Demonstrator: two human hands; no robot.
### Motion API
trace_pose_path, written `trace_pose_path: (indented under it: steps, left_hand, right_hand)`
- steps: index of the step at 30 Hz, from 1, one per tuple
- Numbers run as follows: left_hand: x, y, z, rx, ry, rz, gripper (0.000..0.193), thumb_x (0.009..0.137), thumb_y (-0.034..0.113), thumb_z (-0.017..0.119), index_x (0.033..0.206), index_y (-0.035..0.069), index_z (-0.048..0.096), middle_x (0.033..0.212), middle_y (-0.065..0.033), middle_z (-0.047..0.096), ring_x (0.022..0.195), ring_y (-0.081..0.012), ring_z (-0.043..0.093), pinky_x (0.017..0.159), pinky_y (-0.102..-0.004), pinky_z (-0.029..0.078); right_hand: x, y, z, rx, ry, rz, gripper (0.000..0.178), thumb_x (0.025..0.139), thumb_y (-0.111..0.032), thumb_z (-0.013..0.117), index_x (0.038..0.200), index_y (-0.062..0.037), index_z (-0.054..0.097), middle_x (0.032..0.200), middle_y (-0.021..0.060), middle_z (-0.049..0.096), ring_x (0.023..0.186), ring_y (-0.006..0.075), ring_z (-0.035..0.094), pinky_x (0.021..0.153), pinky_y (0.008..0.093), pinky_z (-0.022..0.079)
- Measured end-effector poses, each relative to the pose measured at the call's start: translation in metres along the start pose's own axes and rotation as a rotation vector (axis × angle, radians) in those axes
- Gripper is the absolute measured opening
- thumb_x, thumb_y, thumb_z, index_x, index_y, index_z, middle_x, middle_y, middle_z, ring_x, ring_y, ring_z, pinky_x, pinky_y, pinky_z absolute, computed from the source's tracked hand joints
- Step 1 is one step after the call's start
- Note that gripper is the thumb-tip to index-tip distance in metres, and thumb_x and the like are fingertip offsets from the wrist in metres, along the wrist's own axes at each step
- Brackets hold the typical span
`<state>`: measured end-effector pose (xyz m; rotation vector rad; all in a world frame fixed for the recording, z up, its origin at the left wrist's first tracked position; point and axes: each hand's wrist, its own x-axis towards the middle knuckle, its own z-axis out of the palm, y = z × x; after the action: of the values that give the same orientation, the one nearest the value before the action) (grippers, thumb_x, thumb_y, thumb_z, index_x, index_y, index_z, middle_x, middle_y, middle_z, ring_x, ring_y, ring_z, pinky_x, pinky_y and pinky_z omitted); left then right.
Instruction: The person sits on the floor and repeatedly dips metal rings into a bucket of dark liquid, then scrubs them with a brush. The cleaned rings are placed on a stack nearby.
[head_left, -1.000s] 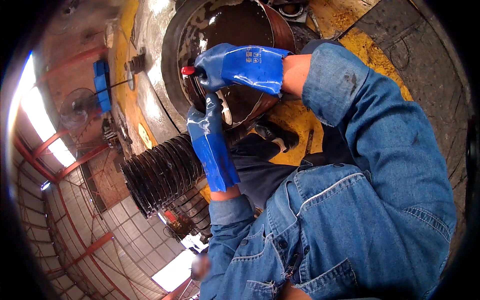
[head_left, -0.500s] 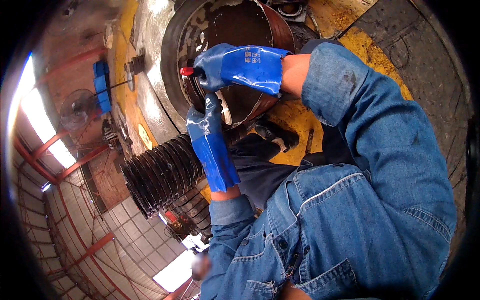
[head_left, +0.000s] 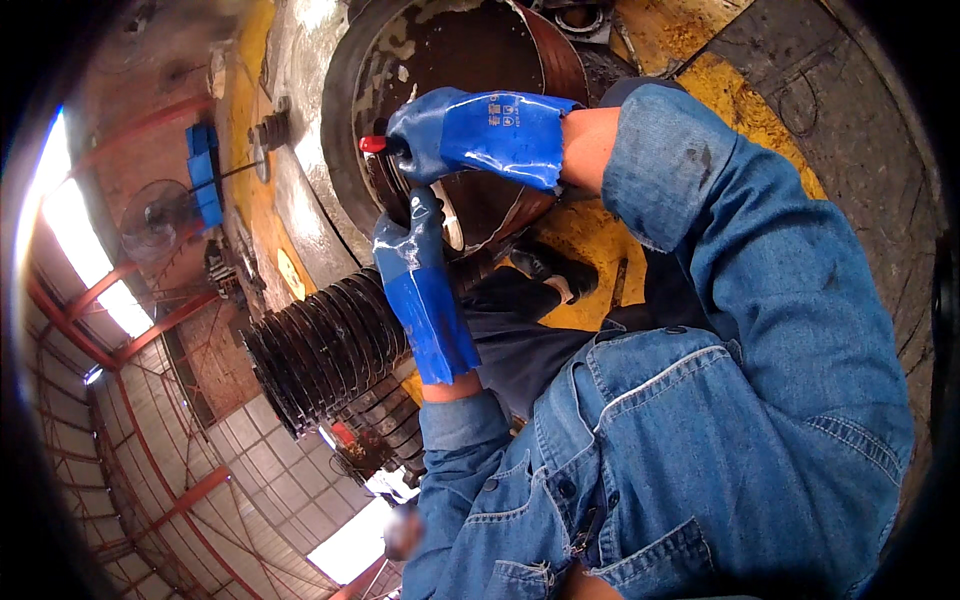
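Observation:
My right hand (head_left: 425, 135), in a blue rubber glove, is closed round a tool with a red handle (head_left: 372, 144); its working end is hidden by the glove. Just below it, my left hand (head_left: 412, 240), gloved the same, is closed on the edge of a metal ring (head_left: 453, 226) with a pale, shiny strip. Most of the ring is covered by both gloves, and the two hands nearly touch. Both are over the mouth of a wide round drum (head_left: 343, 130), which has dark, wet-looking contents and pale patches along its inner wall.
A row of dark ribbed rings (head_left: 325, 345) lies left of my left forearm. Beyond the drum's left side are a standing fan (head_left: 158, 218) and blue bins (head_left: 203, 175). Worn yellow floor (head_left: 590, 245) and dark mats (head_left: 830, 110) lie to the right. Another person (head_left: 403, 532) shows at the bottom.

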<state>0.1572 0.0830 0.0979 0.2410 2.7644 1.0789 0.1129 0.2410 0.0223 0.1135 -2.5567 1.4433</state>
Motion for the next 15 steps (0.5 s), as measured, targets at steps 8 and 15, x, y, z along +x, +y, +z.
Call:
trace_pose_path:
  steps: [8, 15]
  left_hand:
    - [-0.009, 0.006, 0.005, 0.090, 0.060, 0.056, 0.035, 0.098, 0.033, 0.069, 0.097, -0.002, 0.070, 0.076, -0.0009, 0.063, 0.067, -0.0093, 0.052, 0.061, -0.0312, 0.043]
    - [-0.004, 0.006, 0.004, 0.127, 0.029, -0.019, 0.037, 0.099, 0.034, 0.068, 0.098, -0.002, 0.070, 0.074, -0.0032, 0.064, 0.064, -0.0106, 0.052, 0.056, -0.0322, 0.043]
  right_hand:
    - [-0.003, 0.001, -0.003, -0.006, 0.003, -0.010, 0.028, 0.080, -0.030, 0.064, 0.097, -0.0101, 0.075, 0.095, 0.0149, 0.074, 0.089, 0.0366, 0.072, 0.080, 0.0455, 0.058]
    - [0.001, 0.001, -0.004, -0.022, -0.017, -0.011, 0.027, 0.079, -0.031, 0.067, 0.094, -0.0097, 0.075, 0.094, 0.0158, 0.074, 0.088, 0.0372, 0.072, 0.078, 0.0452, 0.057]
